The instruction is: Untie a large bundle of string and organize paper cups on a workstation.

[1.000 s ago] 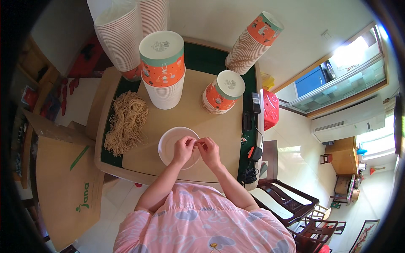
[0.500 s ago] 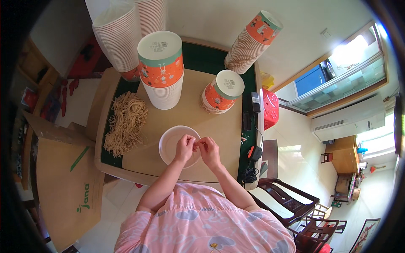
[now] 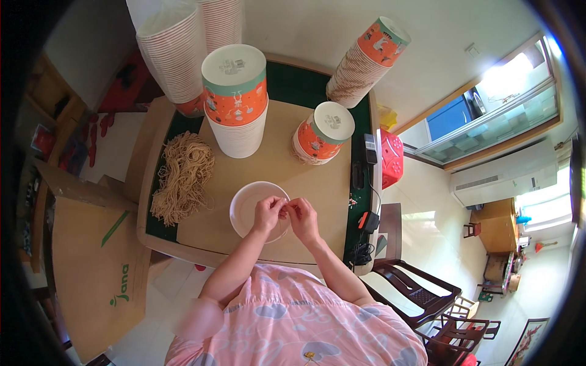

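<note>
Over the white bowl [image 3: 244,210] on the cardboard sheet [image 3: 323,204], the left hand [image 3: 268,213] and right hand [image 3: 302,218] are pressing fingertips together, anything pinched being too small to tell. Beyond, inverted paper tubs [image 3: 235,100] are standing nested.

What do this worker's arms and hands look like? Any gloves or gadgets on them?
The left hand and right hand are both bare, with no gloves, watch or cables visible. The forearms are uncovered too. The person wears a pink top patterned with grey-blue hearts and pale lettering.
</note>
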A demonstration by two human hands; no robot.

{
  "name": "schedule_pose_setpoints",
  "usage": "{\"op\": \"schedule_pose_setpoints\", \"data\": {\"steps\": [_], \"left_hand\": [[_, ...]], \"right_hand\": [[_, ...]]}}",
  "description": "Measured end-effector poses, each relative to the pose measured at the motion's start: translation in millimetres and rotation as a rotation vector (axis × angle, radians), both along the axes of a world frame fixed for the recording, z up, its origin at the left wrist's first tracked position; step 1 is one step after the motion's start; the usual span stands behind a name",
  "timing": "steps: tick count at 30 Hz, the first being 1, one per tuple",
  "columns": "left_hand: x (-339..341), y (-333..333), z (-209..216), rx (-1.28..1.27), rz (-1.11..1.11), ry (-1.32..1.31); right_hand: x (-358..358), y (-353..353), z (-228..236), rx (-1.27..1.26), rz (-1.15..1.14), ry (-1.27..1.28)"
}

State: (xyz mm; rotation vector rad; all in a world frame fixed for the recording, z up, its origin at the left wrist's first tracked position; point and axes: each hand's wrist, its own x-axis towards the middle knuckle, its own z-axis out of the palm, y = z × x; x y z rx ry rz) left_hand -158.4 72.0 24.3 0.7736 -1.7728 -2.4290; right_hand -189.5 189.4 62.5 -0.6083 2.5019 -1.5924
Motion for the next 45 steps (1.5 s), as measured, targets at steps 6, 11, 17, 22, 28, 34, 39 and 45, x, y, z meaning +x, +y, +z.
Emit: {"op": "schedule_pose_setpoints", "data": {"steps": [6,11,17,22,28,34,39,45], "left_hand": [[3,-3,2,0.278,0.003,-0.122],[14,-1,16,0.277,-0.066,-0.081],[24,3,21,-0.032,-0.106,0.004],[28,5,34,-0.193,-0.121,0.049],[39,6,48,-0.328,-0.17,0.041],[47,20,62,-0.416,-0.191,0.165],[54,31,87,-0.425,-0.236,0.203],[54,30,86,-0.449,-0.216,0.175]], "right_hand": [[-1,3,-4,-0.011,-0.009,0.004],[1,7,-5,-0.031,-0.064,-0.014],[5,13,0,-0.03,-0.002,-0.05],[2,24,-2,-0.109,0.067,-0.186],[5,27,17,0.076,0.115,0.017],[12,26,9,0.044,0.06,0.119],[11,23,1,-0.009,0.0,0.085],[7,15,4,-0.023,0.014,0.028]]}}
